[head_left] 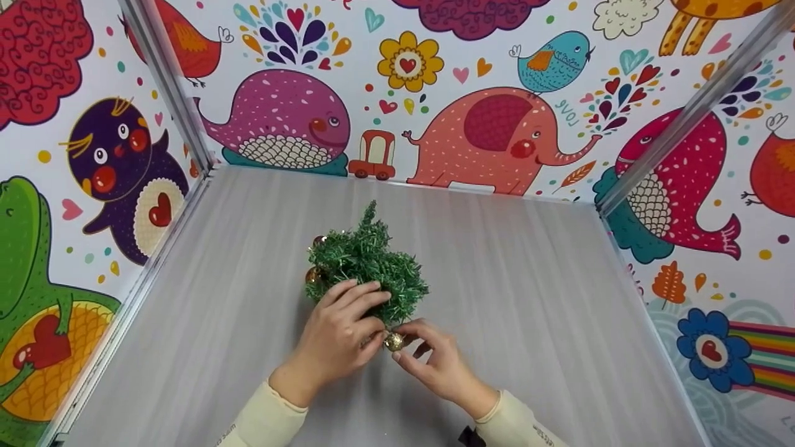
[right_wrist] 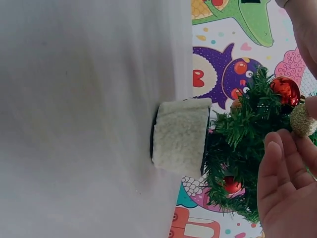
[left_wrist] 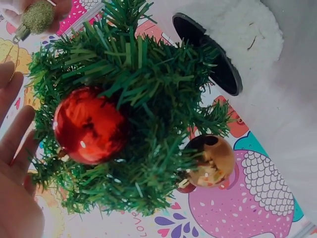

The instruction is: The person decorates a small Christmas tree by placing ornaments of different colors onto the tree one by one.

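A small artificial Christmas tree (head_left: 366,261) stands on the table, its base a white fuzzy pot (right_wrist: 181,136) with a dark rim. My right hand (head_left: 441,363) pinches a gold glitter ball ornament (head_left: 394,341) in front of the tree. My left hand (head_left: 341,332) lies against the near branches, its fingers spread over them. Its thumb and forefinger meet beside the ball, pinching the thin gold string (left_wrist: 16,58) that runs from the ball's cap. On the branches hang a shiny red ball (left_wrist: 90,125), a shiny gold ball (left_wrist: 212,161) and a smaller red ball (right_wrist: 232,185).
The grey wood-grain table (head_left: 528,298) reaches back to walls printed with cartoon animals (head_left: 484,136). Metal rails (head_left: 164,87) run along the corners at left and right. A small black object (head_left: 471,436) lies at the near edge by the right sleeve.
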Tool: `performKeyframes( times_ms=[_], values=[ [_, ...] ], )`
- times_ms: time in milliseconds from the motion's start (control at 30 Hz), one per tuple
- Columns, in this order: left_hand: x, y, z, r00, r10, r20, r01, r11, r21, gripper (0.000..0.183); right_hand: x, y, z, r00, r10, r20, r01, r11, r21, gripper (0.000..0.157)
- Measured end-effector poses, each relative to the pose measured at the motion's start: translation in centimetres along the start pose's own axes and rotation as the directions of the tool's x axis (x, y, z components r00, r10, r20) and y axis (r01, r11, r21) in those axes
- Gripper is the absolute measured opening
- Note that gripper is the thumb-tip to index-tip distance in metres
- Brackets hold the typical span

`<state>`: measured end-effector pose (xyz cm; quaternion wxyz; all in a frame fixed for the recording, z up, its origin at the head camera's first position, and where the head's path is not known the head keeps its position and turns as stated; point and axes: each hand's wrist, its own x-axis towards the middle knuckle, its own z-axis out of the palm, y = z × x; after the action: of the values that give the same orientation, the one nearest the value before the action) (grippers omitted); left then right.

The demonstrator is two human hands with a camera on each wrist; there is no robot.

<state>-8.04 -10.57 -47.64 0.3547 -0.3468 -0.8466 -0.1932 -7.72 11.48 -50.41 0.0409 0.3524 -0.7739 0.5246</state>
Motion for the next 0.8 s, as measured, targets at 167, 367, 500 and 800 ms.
performKeyframes(
  times_ms=[167,367,500,800],
  values=[
    [-0.1,0.0,0.1,1.0,-0.015,0.004,0.015,1.0,-0.001,0.007,0.5,-0.6,0.1,0.997,-0.066,-0.042,0.066,0.998,0.0,0.035],
    [-0.4,-0.1,0.2,1.0,-0.029,0.007,0.029,1.0,-0.001,0.007,1.1,-1.0,0.6,0.976,-0.196,-0.095,0.191,0.979,-0.065,0.033],
    [-0.6,-0.1,0.5,0.999,-0.034,-0.007,0.034,0.999,0.0,0.008,1.6,-1.3,0.9,0.965,-0.241,-0.101,0.23,0.967,-0.11,0.028],
    [-1.0,-0.1,0.9,0.997,-0.008,-0.075,0.008,1.0,-0.005,0.01,1.7,-1.2,1.4,0.964,-0.241,-0.115,0.236,0.97,-0.059,0.024]
  ],
)
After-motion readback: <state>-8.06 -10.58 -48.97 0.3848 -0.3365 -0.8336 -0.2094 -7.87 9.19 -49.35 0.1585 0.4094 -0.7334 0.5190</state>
